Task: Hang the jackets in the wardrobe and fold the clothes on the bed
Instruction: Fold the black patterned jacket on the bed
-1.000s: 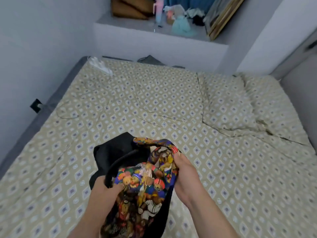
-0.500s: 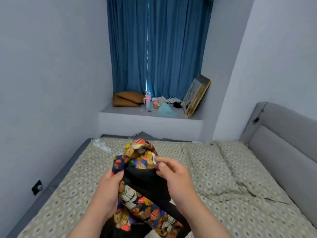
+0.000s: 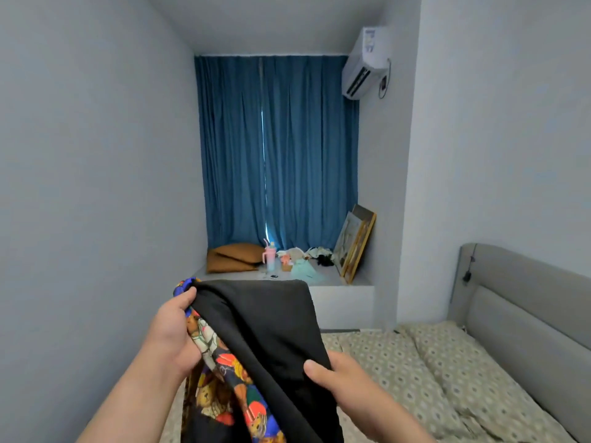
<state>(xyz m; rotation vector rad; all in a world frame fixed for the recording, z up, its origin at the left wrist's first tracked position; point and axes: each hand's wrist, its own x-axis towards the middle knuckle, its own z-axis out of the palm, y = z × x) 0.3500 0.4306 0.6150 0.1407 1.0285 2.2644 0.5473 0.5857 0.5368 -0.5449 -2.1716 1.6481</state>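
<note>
A person holds a black garment (image 3: pixel 271 330) with a bear-print lining up at chest height over the bed (image 3: pixel 415 378). The left hand (image 3: pixel 172 334) grips its top corner with curled fingers, and the right hand (image 3: pixel 342 378) pinches the black cloth lower down, thumb on top. The raised cloth hides part of the ledge (image 3: pixel 339 295) beyond the hands, where brown cushions (image 3: pixel 235 257), a pink tumbler (image 3: pixel 269 260) and leaning framed pictures (image 3: pixel 356 244) sit before a blue curtain (image 3: pixel 287 148). Above and to the right of the hands hangs an air conditioner (image 3: pixel 363 68), its label too small to read.
</note>
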